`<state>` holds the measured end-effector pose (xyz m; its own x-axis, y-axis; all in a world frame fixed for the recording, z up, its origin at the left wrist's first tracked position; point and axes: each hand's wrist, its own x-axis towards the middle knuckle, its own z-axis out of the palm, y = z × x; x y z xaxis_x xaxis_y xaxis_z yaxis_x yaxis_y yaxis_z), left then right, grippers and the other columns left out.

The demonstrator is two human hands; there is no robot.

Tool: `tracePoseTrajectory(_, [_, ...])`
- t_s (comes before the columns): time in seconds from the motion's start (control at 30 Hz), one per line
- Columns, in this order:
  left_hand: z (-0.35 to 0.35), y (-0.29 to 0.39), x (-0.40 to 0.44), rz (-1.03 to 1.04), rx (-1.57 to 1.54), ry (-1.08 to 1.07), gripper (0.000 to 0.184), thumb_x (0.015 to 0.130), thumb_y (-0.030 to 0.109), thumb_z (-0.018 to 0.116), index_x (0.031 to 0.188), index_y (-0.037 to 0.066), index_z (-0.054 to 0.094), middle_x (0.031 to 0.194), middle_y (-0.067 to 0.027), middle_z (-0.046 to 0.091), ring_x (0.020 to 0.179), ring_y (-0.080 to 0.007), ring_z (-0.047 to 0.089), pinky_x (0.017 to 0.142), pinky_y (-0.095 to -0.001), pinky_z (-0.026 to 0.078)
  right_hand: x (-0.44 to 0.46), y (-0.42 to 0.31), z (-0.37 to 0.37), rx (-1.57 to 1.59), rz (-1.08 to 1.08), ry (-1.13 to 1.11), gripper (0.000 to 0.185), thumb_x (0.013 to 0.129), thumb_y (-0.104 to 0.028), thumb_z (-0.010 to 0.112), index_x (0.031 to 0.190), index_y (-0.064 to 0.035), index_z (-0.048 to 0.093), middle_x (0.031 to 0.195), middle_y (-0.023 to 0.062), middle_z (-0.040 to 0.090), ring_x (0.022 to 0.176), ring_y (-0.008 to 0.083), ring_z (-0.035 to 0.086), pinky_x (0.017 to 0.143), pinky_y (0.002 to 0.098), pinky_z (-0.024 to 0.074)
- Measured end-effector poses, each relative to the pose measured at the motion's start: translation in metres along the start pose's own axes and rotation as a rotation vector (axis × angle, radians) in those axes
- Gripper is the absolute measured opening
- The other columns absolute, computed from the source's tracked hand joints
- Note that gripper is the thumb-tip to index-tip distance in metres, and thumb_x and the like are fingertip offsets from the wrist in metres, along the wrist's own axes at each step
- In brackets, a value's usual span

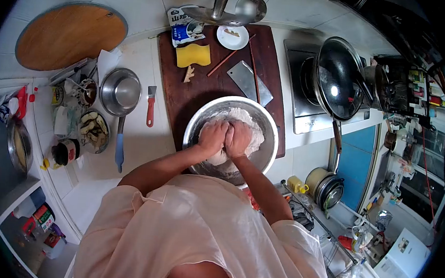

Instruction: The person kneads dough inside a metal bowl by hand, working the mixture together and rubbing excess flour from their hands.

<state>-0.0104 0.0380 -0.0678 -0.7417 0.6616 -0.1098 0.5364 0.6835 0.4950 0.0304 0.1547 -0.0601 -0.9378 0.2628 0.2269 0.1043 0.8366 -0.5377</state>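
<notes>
A wide metal bowl (270, 142) stands at the front of a dark red wooden board (173, 102). Pale, rough dough (256, 136) fills much of its inside. My left hand (213, 137) presses into the dough from the left, its fingers curled and partly sunk in it. Beside it, touching at the knuckles, my right hand (238, 138) is closed on the same dough. Fingertips of both hands are hidden in the dough. Behind the bowl lie a cleaver (247, 81) and two red-brown chopsticks (222, 61).
A yellow sponge (193, 55), ginger (189, 74), a small plate (232, 42) and a packet (186, 28) lie on the board. Left are a scraper (151, 108), a saucepan (120, 93) and a food bowl (94, 132). A lidded wok (337, 80) stands right. Ladles (251, 8) hang above.
</notes>
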Motion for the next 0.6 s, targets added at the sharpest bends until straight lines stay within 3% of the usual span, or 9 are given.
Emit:
tracePoseTrajectory(0.1, [0.013,-0.013,0.017,-0.028,-0.148,0.144,0.011,0.081,0.015,0.052,0.087,0.006,0.056,0.084,-0.0137,0.062,0.082,-0.0311,0.061,0.071,-0.0428,0.048,0.017,0.01,0.009,-0.045,0.029,-0.053,0.024,0.089,-0.027,0.043,0.08,-0.0072,0.055,0.08,0.0159,0.058,0.075,0.0365,0.053,0.068,0.0468,0.0387])
tracePoseTrajectory(0.27, [-0.017,-0.011,0.028,-0.089,-0.198,0.013,0.014,0.075,0.01,0.06,0.089,0.006,0.058,0.088,-0.0155,0.065,0.087,-0.0321,0.065,0.072,-0.0434,0.051,0.039,0.017,0.017,-0.041,0.05,-0.055,0.032,0.092,-0.028,0.042,0.074,-0.0042,0.053,0.067,0.0206,0.057,0.064,0.0419,0.055,0.061,0.0515,0.0396])
tracePoseTrajectory(0.37, [-0.01,-0.01,0.031,-0.176,-0.187,-0.025,0.016,0.075,0.01,0.062,0.09,0.006,0.058,0.09,-0.0157,0.066,0.088,-0.0333,0.065,0.073,-0.0433,0.052,0.041,0.014,0.013,-0.027,0.122,-0.111,0.036,0.094,-0.029,0.044,0.073,-0.0022,0.056,0.071,0.0213,0.059,0.067,0.0407,0.057,0.061,0.0496,0.0413])
tracePoseTrajectory(0.4, [-0.011,-0.011,0.033,-0.228,-0.245,-0.164,0.042,0.066,0.02,0.075,0.1,0.003,0.057,0.1,-0.0198,0.064,0.097,-0.0356,0.062,0.081,-0.0444,0.05,0.04,0.011,0.009,0.045,0.069,-0.082,0.034,0.093,-0.027,0.046,0.073,-0.0019,0.057,0.071,0.0209,0.058,0.067,0.0401,0.056,0.061,0.049,0.0414])
tracePoseTrajectory(0.5, [-0.062,0.017,0.005,-0.074,-0.099,-0.367,0.05,0.066,0.026,0.078,0.106,0.004,0.057,0.107,-0.0179,0.062,0.104,-0.0333,0.06,0.086,-0.0437,0.049,0.019,-0.007,-0.039,0.147,-0.056,-0.078,0.026,0.09,-0.021,0.052,0.073,-0.0012,0.058,0.069,0.0194,0.057,0.066,0.0384,0.055,0.061,0.0469,0.0417])
tracePoseTrajectory(0.53, [-0.032,0.011,-0.017,0.029,-0.136,-0.256,0.07,0.06,0.032,0.083,0.115,0.003,0.053,0.117,-0.0182,0.056,0.112,-0.0324,0.054,0.093,-0.0434,0.045,0.01,-0.015,-0.063,0.119,-0.089,-0.121,0.024,0.089,-0.018,0.054,0.072,-0.0012,0.058,0.068,0.0187,0.056,0.066,0.038,0.054,0.061,0.046,0.0418])
tracePoseTrajectory(0.57, [-0.065,0.028,-0.028,0.035,-0.168,-0.32,0.072,0.06,0.031,0.083,0.117,0.002,0.051,0.118,-0.018,0.053,0.112,-0.0349,0.051,0.093,-0.0446,0.044,-0.001,-0.022,-0.078,0.092,-0.121,-0.162,0.021,0.088,-0.015,0.056,0.072,-0.0011,0.057,0.067,0.0181,0.055,0.066,0.0376,0.053,0.062,0.0451,0.042])
tracePoseTrajectory(0.6, [-0.065,0.035,-0.045,0.086,-0.176,-0.223,0.068,0.061,0.028,0.082,0.115,0.002,0.051,0.115,-0.0176,0.053,0.11,-0.0359,0.052,0.092,-0.0456,0.043,-0.011,-0.027,-0.083,0.105,-0.108,-0.192,0.016,0.086,-0.012,0.057,0.073,-0.0015,0.058,0.069,0.0175,0.054,0.067,0.0373,0.052,0.063,0.0443,0.0421])
